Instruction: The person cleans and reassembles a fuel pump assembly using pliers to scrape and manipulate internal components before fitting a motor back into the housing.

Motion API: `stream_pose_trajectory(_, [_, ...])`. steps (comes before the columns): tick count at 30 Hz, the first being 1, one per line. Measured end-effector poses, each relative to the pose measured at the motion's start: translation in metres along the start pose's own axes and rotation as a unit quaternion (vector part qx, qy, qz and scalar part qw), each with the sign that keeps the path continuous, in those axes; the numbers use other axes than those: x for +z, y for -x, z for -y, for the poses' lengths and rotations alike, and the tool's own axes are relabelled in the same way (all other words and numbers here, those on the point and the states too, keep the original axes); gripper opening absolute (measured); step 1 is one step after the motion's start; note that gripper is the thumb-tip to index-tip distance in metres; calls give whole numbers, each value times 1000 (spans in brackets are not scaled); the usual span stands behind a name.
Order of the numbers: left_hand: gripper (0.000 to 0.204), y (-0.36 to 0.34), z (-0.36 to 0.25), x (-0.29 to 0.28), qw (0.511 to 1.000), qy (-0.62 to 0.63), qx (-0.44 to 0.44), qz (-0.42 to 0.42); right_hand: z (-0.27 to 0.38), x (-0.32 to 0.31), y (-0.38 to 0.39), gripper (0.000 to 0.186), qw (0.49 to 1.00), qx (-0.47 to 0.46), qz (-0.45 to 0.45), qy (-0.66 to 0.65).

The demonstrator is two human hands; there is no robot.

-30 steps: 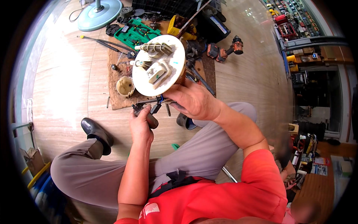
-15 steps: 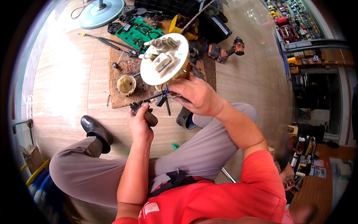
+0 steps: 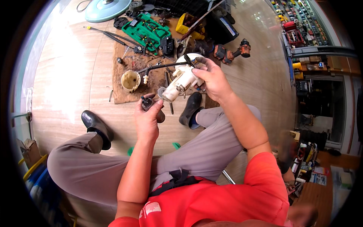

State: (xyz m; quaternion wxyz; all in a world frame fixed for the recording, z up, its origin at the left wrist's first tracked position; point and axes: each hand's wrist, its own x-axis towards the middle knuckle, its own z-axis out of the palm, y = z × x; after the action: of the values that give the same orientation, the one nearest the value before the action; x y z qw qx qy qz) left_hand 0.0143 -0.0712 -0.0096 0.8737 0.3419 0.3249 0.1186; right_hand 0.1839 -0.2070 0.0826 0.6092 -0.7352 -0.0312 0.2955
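Observation:
My right hand (image 3: 216, 82) grips a white plastic fuel pump housing (image 3: 180, 84), thumb on its side. The housing is tilted, its narrower end toward my left hand and its round flange (image 3: 186, 57) at the far side, partly hidden. From it a black hose (image 3: 163, 66) runs out to the left, with a pale ribbed fitting hanging near its end. Closed around a dark cylindrical fuel pump (image 3: 147, 102) is my left hand (image 3: 147, 123); the pump's top end points up. An off-white plastic cup (image 3: 131, 81) stands on the board beyond.
A stained wooden board (image 3: 123, 99) lies on the floor ahead. On or around it are a green tool case (image 3: 145, 32), a yellow bin (image 3: 185, 24), a black battery (image 3: 223, 28) and an orange-black cordless drill (image 3: 230, 52). My shoes (image 3: 96, 126) rest on the floor.
The housing has been turned over: its flange faced up toward me before, and now its body shows. My right hand has moved up and right, while the left stays on the pump.

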Motion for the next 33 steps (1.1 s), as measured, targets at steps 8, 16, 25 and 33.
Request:
stream_pose_trajectory(8, [45,6,-5,10,990,-134,-17,33,-1,-7,1,38,990,70,89,-88])
stream_pose_trajectory(16, [46,0,7,8,995,-82,14,47,1,-7,0,36,980,106,102,-137])
stream_pose_trajectory(25, [44,-3,9,1,993,-108,-25,38,0,-5,3,32,975,118,94,-164])
stream_pose_trajectory(33, [46,-5,15,0,985,-170,27,-27,4,0,12,25,957,-162,23,241])
